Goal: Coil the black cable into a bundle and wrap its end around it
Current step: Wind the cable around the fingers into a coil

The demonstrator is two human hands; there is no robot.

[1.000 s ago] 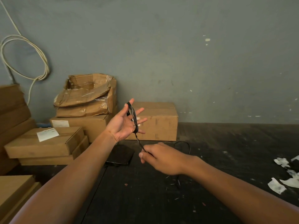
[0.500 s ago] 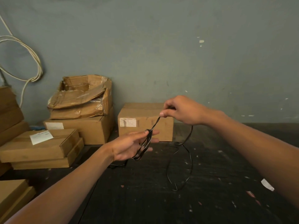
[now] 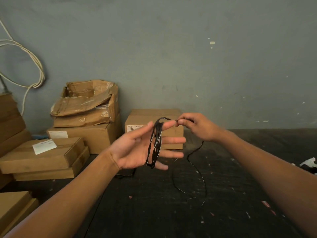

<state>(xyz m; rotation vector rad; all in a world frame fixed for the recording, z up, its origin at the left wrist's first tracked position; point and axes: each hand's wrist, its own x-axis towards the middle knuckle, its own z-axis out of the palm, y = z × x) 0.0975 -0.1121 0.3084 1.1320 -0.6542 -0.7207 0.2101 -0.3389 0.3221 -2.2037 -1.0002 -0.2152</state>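
Note:
My left hand (image 3: pixel 137 150) is held palm up with its fingers spread. Several loops of the thin black cable (image 3: pixel 155 145) are wound around those fingers, from the forefinger down to the little finger. My right hand (image 3: pixel 197 126) pinches the cable just past the top of the loops, close to my left forefinger's tip. From the right hand the loose length of cable (image 3: pixel 197 169) drops to the dark floor and lies there in a long loop.
Cardboard boxes are stacked at the left (image 3: pixel 42 155), a torn open one (image 3: pixel 85 103) behind them, and a closed one (image 3: pixel 154 117) stands behind my hands. A white cable (image 3: pixel 34 66) hangs on the wall. Paper scraps (image 3: pixel 308 164) lie at the right.
My left hand has risen and spread its fingers, with the loops now standing upright across them. My right hand has brought the cable down over the top of the loops, toward my left forefinger.

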